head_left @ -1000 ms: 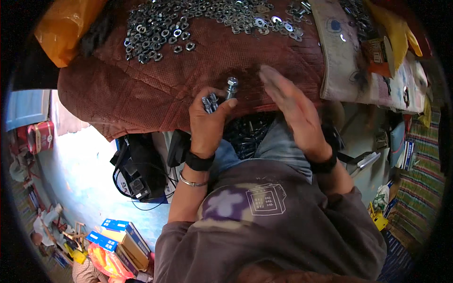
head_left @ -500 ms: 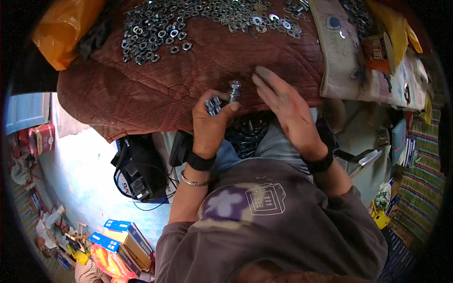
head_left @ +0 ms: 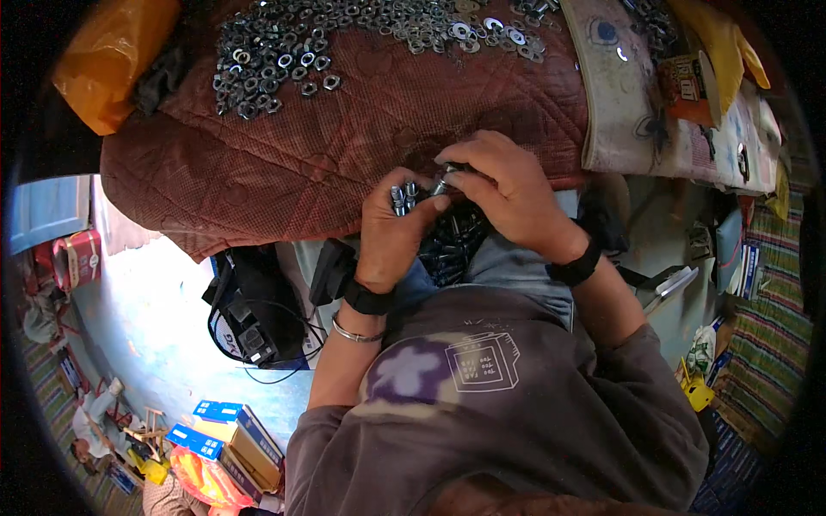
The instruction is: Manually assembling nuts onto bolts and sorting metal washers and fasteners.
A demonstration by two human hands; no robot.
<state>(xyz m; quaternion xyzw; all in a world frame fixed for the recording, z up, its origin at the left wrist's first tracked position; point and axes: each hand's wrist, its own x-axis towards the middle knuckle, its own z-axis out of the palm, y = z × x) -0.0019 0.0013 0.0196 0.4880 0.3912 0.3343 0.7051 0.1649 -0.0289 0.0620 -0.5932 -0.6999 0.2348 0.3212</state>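
My left hand (head_left: 391,228) is closed round several silver bolts (head_left: 403,198), whose ends stick up between thumb and fingers. Another bolt (head_left: 440,186) stands out past its thumb, tilted toward the right. The fingers of my right hand (head_left: 516,198) close on that bolt's upper end and partly hide it. Both hands are held over my lap, at the near edge of a table covered with a brown quilted cloth (head_left: 258,181). Below them, a heap of dark bolt-like pieces (head_left: 452,245) lies between my legs.
Loose hex nuts (head_left: 275,73) are spread at the far left of the cloth, with flat washers (head_left: 439,34) beside them. To the right are a stained pale cloth (head_left: 624,112) and a paper cup (head_left: 688,86). A black bag (head_left: 254,314) sits on the floor at left.
My right hand has come in from the right, and its spread fingers have closed on the upper end of the bolt in my left hand. That bolt now leans to the right.
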